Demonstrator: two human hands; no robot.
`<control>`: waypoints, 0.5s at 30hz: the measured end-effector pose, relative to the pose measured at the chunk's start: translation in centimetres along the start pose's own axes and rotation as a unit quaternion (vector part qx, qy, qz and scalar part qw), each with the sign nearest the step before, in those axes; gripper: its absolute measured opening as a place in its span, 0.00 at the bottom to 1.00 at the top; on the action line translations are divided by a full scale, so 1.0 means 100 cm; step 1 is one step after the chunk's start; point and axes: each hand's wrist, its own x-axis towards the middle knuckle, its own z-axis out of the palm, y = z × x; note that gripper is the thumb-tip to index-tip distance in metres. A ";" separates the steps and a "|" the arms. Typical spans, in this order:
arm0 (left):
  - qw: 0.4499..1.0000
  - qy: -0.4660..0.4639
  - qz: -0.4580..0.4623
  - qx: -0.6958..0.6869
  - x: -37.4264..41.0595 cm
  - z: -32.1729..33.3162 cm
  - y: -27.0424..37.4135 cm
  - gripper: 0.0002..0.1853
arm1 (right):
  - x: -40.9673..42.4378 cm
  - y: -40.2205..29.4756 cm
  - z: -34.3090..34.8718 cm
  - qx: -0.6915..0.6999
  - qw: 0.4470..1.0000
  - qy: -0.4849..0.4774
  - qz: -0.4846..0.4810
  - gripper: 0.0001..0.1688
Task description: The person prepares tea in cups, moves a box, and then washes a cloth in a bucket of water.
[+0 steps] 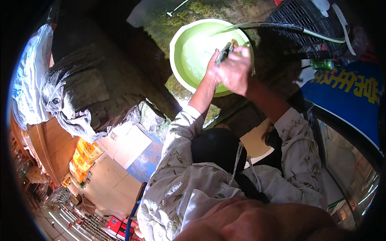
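My left hand (213, 70) is raised over a pale green plastic basin (176, 64), its thumb up beside a small dark grey item (223, 53) with an orange patch. My right hand (236, 72) is blurred and closes around the same item from the right, its fingers curled near the orange part. Blur and the hands hide what the item is. Below them, the basin holds water (194, 54) with bright glare on it. From a hose (297, 27), a stream of water runs into the basin at the upper right.
A black plastic crate (289, 18) stands beyond the hose, with a green bottle (322, 64) nearer. Right of me is a glass-fronted case (346, 153) below a blue panel (340, 99) bearing writing. Grey cloth (57, 90) hangs at left. Mossy ground (164, 39) surrounds the basin.
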 end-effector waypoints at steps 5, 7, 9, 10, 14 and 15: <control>0.997 0.019 0.014 0.076 -0.006 0.041 0.004 0.22 | -0.015 -0.010 -0.023 0.010 0.992 -0.126 0.010 0.15; 1.000 -0.018 0.004 -0.026 -0.013 0.032 0.009 0.24 | -0.009 0.006 -0.036 -0.052 0.990 -0.122 0.056 0.30; 0.995 -0.088 -0.016 0.043 -0.022 0.020 0.020 0.26 | 0.007 0.036 -0.038 -0.136 0.984 -0.106 0.049 0.31; 0.988 -0.129 -0.036 0.080 -0.019 0.022 0.022 0.27 | 0.013 0.052 -0.041 -0.188 0.976 -0.095 0.049 0.31; 0.986 -0.146 -0.015 0.080 -0.033 0.063 0.001 0.30 | 0.005 0.095 -0.020 -0.113 0.985 -0.060 0.115 0.32; 0.982 -0.171 -0.039 0.072 -0.034 0.065 0.000 0.30 | 0.003 0.095 -0.016 -0.070 0.978 -0.086 0.177 0.32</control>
